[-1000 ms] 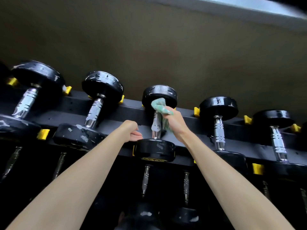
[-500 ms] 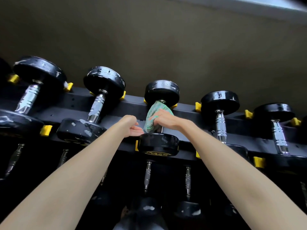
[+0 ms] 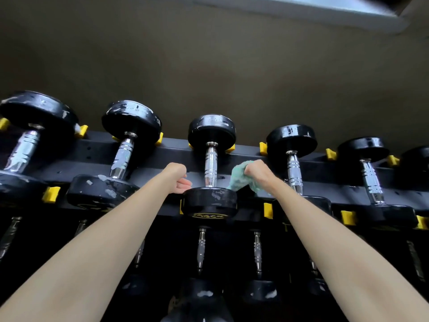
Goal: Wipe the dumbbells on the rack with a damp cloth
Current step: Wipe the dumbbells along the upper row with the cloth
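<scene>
Wiping the black, chrome-handled dumbbell (image 3: pixel 210 168) between the fingers.
Fingers of the right hand (image 3: pixel 258 174) clench a crumpled green cloth (image 3: pixel 240 180); the left hand (image 3: pixel 177 178), curled empty, seemingly braces its head.

The leftmost dumbbell (image 3: pixel 34 126) is running off the left edge, the cloth (image 3: pixel 241 180) is covering the fingers of the right hand (image 3: pixel 261 175), and the lower-row dumbbells (image 3: pixel 201 249) are fading into shadow.

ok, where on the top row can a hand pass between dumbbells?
Free: bare rack rail between the first dumbbell and second dumbbell, and between the fourth dumbbell and fifth dumbbell. Crowded: both gaps beside the third dumbbell, taken by the left hand and the right hand gripping the cloth.
</scene>
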The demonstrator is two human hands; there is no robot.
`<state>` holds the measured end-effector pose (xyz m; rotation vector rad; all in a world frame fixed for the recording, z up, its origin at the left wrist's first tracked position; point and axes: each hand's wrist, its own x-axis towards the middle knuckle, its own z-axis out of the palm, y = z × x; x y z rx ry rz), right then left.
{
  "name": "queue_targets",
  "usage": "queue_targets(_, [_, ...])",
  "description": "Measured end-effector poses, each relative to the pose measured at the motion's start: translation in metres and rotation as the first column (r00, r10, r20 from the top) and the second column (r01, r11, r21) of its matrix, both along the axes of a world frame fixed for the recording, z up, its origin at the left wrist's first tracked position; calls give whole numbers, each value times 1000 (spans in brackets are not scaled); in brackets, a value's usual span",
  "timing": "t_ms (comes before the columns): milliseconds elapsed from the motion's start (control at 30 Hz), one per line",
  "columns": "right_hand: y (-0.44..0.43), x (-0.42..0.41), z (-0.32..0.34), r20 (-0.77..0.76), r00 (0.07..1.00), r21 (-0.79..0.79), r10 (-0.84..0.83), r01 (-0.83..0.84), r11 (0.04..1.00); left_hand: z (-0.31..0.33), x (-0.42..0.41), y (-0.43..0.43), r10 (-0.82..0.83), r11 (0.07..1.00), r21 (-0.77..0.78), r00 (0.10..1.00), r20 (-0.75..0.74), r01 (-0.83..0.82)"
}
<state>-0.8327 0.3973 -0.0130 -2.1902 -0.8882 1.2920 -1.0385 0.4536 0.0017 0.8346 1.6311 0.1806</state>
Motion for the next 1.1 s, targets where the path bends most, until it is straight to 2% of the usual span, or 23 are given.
queue_targets(67, [0,8,6,-218,931,36,-293,307,951,0,3,0,-9,1000,-3,1000,-3,9])
queue_targets(133, [1,11,17,-422,801,6,-425,472,882,3,6,2,8,1000,4,1000,26,-8])
queue_targets(300, [-13,10,28,-665,604,-35,-440,563,826,17,21,8,7,990,140,979,204,-36])
queue_targets(367, [-17,5,27,-769,495,-50,-404,584,810,24,28,10,-102,982,181,951,291,49])
queue_targets(433, [-17,1,27,-831,424,-52,-360,586,809,30,32,9,-253,962,192,899,357,194])
queue_targets(500, [-17,0,30,-866,382,-47,-322,579,814,35,36,9,-377,921,235,858,349,310])
queue_targets(567, [-17,3,32,-865,385,-47,-321,575,817,38,41,10,-431,890,298,851,299,345])
queue_targets(867, [-7,14,26,-793,508,-40,-336,508,861,30,73,15,-406,793,523,911,74,311])
queue_targets(900, [-5,14,25,-806,497,-33,-321,504,863,30,78,14,-426,763,559,903,55,326])
queue_targets(967, [-3,15,24,-875,402,-40,-272,499,866,31,88,10,-529,679,601,849,2,422])
queue_targets(1033, [1,19,22,-921,291,-86,-259,496,864,36,97,7,-671,611,544,741,-30,576])
queue_targets(1100, [3,23,15,-916,288,-104,-280,504,857,43,101,8,-733,636,423,676,72,645])
